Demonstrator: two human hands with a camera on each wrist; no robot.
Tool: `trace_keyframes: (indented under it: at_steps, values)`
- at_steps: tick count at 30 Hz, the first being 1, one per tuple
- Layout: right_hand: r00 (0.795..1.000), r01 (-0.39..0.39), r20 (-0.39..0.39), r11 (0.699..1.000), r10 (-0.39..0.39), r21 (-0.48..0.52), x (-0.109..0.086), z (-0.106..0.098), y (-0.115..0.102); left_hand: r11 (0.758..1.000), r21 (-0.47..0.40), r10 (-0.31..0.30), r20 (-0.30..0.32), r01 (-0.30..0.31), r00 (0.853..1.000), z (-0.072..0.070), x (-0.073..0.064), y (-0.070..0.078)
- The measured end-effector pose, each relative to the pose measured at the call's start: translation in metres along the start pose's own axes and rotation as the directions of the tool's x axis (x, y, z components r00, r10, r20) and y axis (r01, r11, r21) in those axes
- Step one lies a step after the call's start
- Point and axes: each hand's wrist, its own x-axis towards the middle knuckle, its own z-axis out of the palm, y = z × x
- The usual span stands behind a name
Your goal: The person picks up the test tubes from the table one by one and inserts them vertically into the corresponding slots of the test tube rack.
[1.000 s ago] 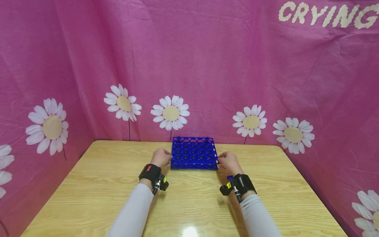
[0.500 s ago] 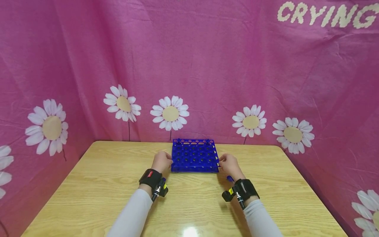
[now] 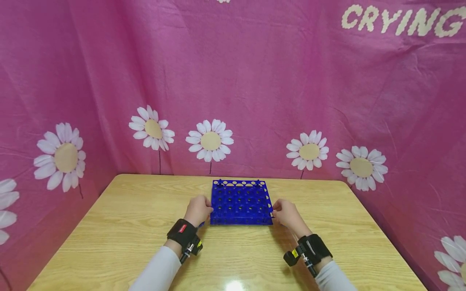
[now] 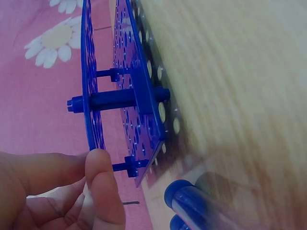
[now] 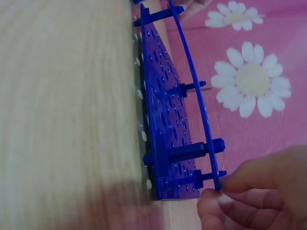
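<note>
A blue two-tier test tube rack (image 3: pixel 240 202) with rows of round holes is close over the table, between both hands. My left hand (image 3: pixel 198 210) pinches the left edge of its upper plate between thumb and finger. On the opposite side, my right hand (image 3: pixel 287 212) pinches the right edge of that plate in the same way. Short posts join the upper and lower plates, as the left wrist view shows. Near the left hand lie clear tubes with blue caps (image 4: pixel 178 191), mostly hidden from the head view.
The wooden table (image 3: pixel 236 254) extends in front of the rack and to both sides. A pink curtain with daisies (image 3: pixel 251 81) hangs right behind its back edge and along both sides. Black camera straps (image 3: pixel 182 230) sit on the wrists.
Both hands have drawn the rack toward the person, away from the table's back edge, keeping their pinch on its sides. The forearms have pulled back with it.
</note>
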Motion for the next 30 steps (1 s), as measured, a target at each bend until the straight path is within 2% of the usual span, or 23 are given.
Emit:
trace_keyframes:
  at_steps: [8,14,18,25,30]
  values:
    - [0.998,0.065,0.012,0.997,-0.064,-0.052,-0.031,-0.004,0.001,1.0,0.013,0.016,0.044,-0.016,0.999,-0.005,-0.029,0.005]
    - [0.99,0.14,0.027,0.99,-0.14,0.002,-0.058,-0.006,0.006,1.0,-0.019,0.025,0.079,-0.024,0.997,-0.007,-0.054,0.003]
    - [0.979,0.187,0.071,0.98,-0.191,0.064,-0.073,-0.007,0.013,0.998,-0.053,0.031,0.102,-0.025,0.994,-0.008,-0.069,0.0]
    - [0.961,0.133,0.207,0.961,-0.185,0.242,-0.093,-0.012,0.021,0.995,-0.097,0.017,0.154,-0.002,0.988,-0.012,-0.091,-0.003]
    - [0.934,0.064,0.305,0.926,-0.187,0.371,-0.098,-0.017,0.023,0.994,-0.107,0.054,0.155,-0.038,0.986,-0.015,-0.104,-0.005]
